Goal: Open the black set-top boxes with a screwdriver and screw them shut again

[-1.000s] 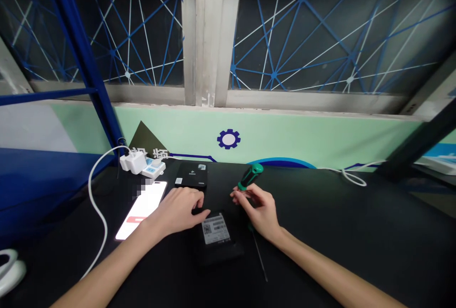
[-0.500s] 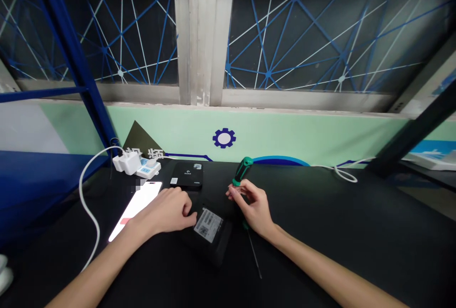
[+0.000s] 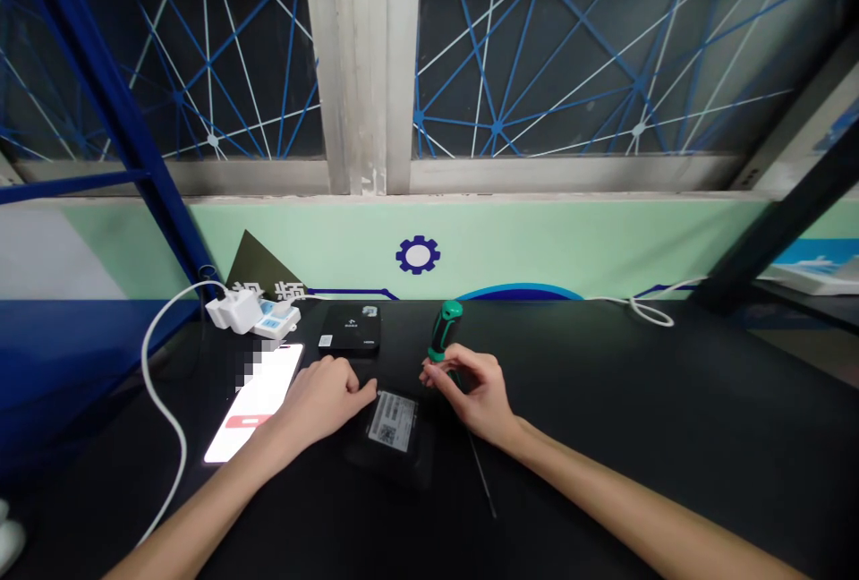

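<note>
My right hand (image 3: 475, 388) pinches a screwdriver (image 3: 446, 329) near the lower end of its green and black handle, which points up and leans slightly right. Its shaft is lost against the dark background. Under that hand lies a second screwdriver (image 3: 484, 483); its long thin shaft shows, while its handle is mostly covered. My left hand (image 3: 328, 396) has curled fingers, and its thumb presses at the far left corner of a black box (image 3: 417, 464). A white label (image 3: 393, 422) with a QR code faces up on the box.
Behind my left hand lies a flat black set-top box (image 3: 350, 329). A phone (image 3: 259, 401) with a lit screen rests under my left forearm. Farther left are a power strip (image 3: 276, 319), a white plug adapter (image 3: 234, 310) and a white cable (image 3: 148, 374). Another cable (image 3: 650, 311) runs along the back right.
The labelled box has turned a little and lies more squarely. The screwdriver in my right hand has shifted slightly left and stands at a similar lean. The view has shifted slightly.
</note>
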The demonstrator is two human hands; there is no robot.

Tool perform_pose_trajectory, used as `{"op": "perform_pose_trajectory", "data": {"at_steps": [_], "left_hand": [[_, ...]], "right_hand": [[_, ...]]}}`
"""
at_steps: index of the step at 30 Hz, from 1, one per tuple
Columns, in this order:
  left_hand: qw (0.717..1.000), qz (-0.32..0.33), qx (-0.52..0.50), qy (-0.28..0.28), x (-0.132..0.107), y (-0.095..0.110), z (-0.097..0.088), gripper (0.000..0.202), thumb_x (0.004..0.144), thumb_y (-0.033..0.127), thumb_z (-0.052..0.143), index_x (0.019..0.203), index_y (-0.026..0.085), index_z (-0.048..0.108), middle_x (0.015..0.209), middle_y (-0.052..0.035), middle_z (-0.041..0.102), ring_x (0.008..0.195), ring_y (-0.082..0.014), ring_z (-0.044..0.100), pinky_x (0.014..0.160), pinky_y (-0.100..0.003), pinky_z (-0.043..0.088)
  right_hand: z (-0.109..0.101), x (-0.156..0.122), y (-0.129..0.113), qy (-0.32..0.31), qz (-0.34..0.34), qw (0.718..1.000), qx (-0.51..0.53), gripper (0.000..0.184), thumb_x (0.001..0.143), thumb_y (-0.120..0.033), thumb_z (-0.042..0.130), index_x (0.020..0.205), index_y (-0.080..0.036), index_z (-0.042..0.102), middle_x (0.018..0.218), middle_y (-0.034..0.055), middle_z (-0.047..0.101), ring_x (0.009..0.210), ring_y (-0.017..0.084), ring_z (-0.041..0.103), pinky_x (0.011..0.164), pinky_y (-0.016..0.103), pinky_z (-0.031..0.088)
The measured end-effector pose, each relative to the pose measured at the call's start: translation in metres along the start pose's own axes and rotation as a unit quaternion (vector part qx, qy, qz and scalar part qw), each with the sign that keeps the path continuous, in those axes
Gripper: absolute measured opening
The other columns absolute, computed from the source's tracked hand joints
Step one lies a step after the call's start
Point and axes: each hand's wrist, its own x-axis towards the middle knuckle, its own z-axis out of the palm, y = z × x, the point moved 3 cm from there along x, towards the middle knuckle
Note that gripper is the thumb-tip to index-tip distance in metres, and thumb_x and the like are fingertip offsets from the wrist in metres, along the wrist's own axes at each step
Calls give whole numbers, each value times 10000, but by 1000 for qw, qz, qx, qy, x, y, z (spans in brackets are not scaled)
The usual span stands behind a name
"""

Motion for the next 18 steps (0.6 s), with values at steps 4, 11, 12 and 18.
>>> {"op": "perform_pose_trajectory", "data": {"at_steps": [4, 11, 12, 18], "left_hand": [[999, -27, -21, -22, -2, 4, -3, 607, 902, 507, 462, 361, 234, 424, 406, 0, 466, 453, -160, 510, 546, -287, 328], [998, -34, -39, -31, -4, 3, 0, 652, 921, 524, 413, 341, 225, 423, 403, -24, 554, 474, -182, 582, 596, -308, 406], [998, -33, -37, -31, -5, 3, 1, 652, 924, 515, 412, 341, 225, 424, 403, -24, 551, 478, -183, 585, 600, -309, 405], [1000, -26, 6, -10, -5, 4, 0, 579, 926, 473, 444, 406, 225, 388, 456, -20, 504, 510, -198, 578, 554, -303, 322]], "right_hand": [[0, 0, 1, 13, 6, 1000, -7, 176, 915, -331, 658, 797, -201, 659, 686, 39, 724, 582, 173, 692, 594, 274, 576], [1, 1, 7, 9, 37, 999, -6, 173, 916, -341, 659, 821, -196, 666, 714, 43, 722, 619, 182, 694, 620, 283, 574], [1, 1, 8, 8, 38, 999, -6, 174, 916, -339, 659, 818, -196, 666, 713, 44, 721, 622, 182, 693, 621, 283, 572], [2, 1, 8, 3, 41, 999, -14, 185, 916, -345, 661, 812, -193, 665, 714, 44, 721, 626, 177, 686, 628, 278, 567]]}}
